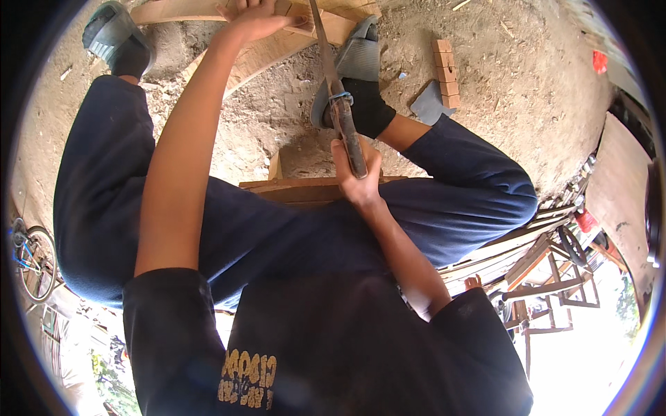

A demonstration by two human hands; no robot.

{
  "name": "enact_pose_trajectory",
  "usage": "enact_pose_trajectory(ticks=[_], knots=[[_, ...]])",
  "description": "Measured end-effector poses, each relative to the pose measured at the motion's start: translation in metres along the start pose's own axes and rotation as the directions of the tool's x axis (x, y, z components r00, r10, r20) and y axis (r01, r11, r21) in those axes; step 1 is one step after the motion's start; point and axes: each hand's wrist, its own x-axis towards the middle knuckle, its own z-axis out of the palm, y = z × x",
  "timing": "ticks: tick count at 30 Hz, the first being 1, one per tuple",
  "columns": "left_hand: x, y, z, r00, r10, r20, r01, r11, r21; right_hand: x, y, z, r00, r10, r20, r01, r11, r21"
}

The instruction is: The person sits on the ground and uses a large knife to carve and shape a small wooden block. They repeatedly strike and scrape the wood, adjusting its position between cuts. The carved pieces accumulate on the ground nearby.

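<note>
My right hand (361, 177) is wrapped round the worn, straight handle of a long narrow-bladed tool (343, 121). Blue binding circles the handle's upper end, and the thin blade points away from me, its tip cut off by the top edge. From its angle I cannot tell whether the blade is a saw's or a knife's. Stretched far forward, my left hand (251, 24) lies with fingers apart on pale wood pieces (267, 62) on the ground. The blade passes just right of that hand, over the wood; whether it touches is unclear.
My sandalled feet flank the wood, the right sandal (361, 59) close beside the blade. Reddish blocks (446, 73) and a flat grey piece (431, 104) lie on the dirt to the right. A plank (291, 191) is under me. A bicycle (36, 263) and a wooden frame (555, 288) stand farther off.
</note>
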Motion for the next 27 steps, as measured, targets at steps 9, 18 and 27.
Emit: enact_pose_trajectory(ticks=[9,18,27], knots=[[-0.001,-0.002,0.000,0.996,-0.048,0.079,0.048,0.999,-0.005,0.004,-0.003,0.004,1.000,-0.005,0.024,0.005,1.000,-0.001],[-0.018,0.026,-0.035,0.981,0.013,0.193,-0.038,0.991,0.127,0.036,-0.021,0.015,0.999,-0.024,0.021,0.024,0.999,0.030],[-0.004,0.008,-0.007,0.994,-0.065,0.092,0.059,0.996,0.070,0.024,-0.024,0.012,1.000,-0.010,0.010,0.010,0.999,0.040]])
